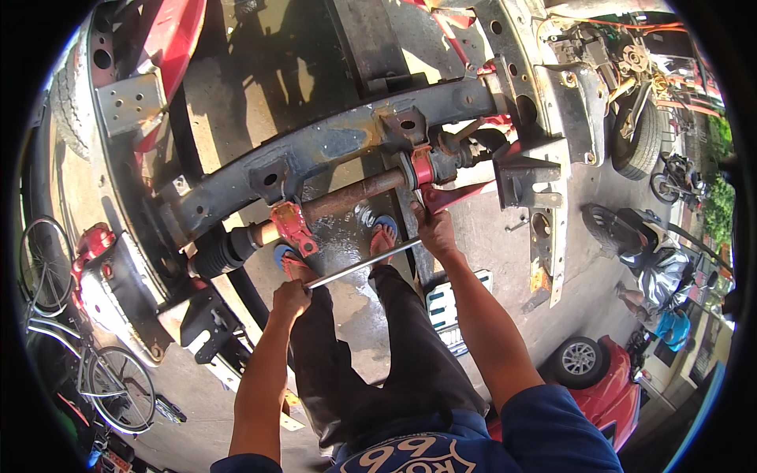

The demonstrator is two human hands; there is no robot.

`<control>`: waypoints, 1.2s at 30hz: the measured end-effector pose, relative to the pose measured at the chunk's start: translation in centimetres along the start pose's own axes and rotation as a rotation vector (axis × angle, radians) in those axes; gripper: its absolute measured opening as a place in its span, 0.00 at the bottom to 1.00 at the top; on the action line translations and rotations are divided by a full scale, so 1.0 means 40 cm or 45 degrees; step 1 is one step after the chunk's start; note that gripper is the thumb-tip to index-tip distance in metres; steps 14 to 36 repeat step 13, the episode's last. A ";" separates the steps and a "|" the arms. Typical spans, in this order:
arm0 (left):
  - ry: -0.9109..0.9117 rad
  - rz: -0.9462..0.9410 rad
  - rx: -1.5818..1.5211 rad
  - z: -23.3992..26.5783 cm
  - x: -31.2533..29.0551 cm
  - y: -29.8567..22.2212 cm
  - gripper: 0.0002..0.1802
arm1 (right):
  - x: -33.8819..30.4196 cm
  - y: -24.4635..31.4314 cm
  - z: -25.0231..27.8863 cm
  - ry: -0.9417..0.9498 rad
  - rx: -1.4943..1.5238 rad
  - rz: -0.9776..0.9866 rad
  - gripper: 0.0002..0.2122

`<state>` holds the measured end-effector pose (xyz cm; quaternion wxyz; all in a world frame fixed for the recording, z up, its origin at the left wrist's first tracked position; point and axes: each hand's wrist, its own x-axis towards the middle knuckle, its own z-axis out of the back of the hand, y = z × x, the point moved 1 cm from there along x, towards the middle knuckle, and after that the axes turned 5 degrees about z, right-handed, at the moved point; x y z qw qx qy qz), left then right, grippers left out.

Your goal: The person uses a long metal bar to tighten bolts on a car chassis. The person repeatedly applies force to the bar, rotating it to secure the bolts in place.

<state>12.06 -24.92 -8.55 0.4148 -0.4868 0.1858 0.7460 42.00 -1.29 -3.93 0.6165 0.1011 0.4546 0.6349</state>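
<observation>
A long, straight silver metal bar (pixel 363 263) slants between my hands, its right end higher than its left. My left hand (pixel 292 299) is wrapped round the lower left end. At the upper right end, my right hand (pixel 433 229) is closed about the bar, close under a red bracket (pixel 423 167); its fingers partly hide that end, so what sits there cannot be made out. Just ahead runs a rusty steering rack (pixel 355 195) with a black rubber boot (pixel 225 252) at its left. A second red bracket (pixel 292 227) clamps it above my left hand.
A dark curved crossmember (pixel 327 142) spans the vehicle frame beyond the rack. Frame rails rise on both sides. A green-and-white slotted panel (pixel 457 307) lies by my right forearm. Bicycles (pixel 118 386) stand at left; a motorcycle (pixel 654 244), a person (pixel 658 315) and a red car (pixel 607 386) are at right.
</observation>
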 end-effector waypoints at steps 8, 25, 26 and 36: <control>-0.113 -0.175 -0.070 0.162 -0.482 -0.022 0.16 | 0.033 -0.108 -0.071 -0.196 0.200 0.285 0.13; -0.158 -0.188 -0.128 0.057 -0.395 0.020 0.15 | 0.026 -0.160 -0.077 -0.192 0.178 0.122 0.16; -0.158 -0.188 -0.128 0.057 -0.395 0.020 0.15 | 0.026 -0.160 -0.077 -0.192 0.178 0.122 0.16; -0.158 -0.188 -0.128 0.057 -0.395 0.020 0.15 | 0.026 -0.160 -0.077 -0.192 0.178 0.122 0.16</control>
